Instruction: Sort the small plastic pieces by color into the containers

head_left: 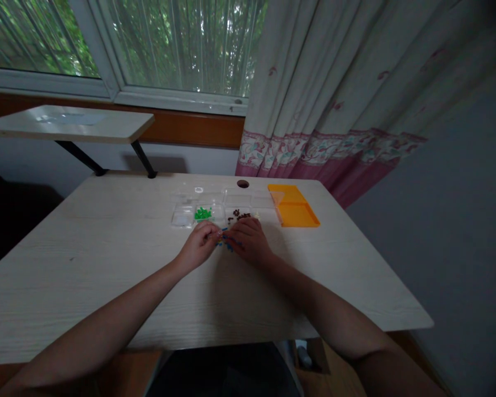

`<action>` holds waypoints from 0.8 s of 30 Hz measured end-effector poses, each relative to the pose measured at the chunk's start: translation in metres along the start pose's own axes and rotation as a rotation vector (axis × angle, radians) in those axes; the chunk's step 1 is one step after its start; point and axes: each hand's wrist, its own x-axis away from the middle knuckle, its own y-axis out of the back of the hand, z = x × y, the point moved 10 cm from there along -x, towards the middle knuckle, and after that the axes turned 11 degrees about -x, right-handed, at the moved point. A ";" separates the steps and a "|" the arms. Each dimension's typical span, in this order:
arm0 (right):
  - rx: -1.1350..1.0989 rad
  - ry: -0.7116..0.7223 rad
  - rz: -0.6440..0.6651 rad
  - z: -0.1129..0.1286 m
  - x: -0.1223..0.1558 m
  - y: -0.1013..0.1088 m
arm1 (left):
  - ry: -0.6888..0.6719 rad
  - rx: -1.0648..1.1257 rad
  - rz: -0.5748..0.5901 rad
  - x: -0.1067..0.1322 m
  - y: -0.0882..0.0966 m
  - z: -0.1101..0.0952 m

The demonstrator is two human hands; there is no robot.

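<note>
Small blue pieces (pixel 230 247) lie on the pale tabletop (pixel 136 248) between and below the left hand (pixel 200 242) and the right hand (pixel 251 241), whose fingertips meet above them; the left thumb and fingers are drawn together, the right fingers are bent with little gap, and from where I stand I cannot tell what either grips. Directly beyond, green pieces (pixel 203 213) occupy a clear compartment tray (pixel 182 217), with brown pieces (pixel 243 215) to their right. An orange case (pixel 300 214) lies farther right.

There are two hands (pixel 201 241) (pixel 250 240), one green pile (pixel 203 214) and one desk (pixel 119 259).
</note>
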 end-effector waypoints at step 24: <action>0.094 0.100 0.016 0.019 -0.001 0.000 | 0.000 -0.065 -0.024 0.002 0.004 -0.003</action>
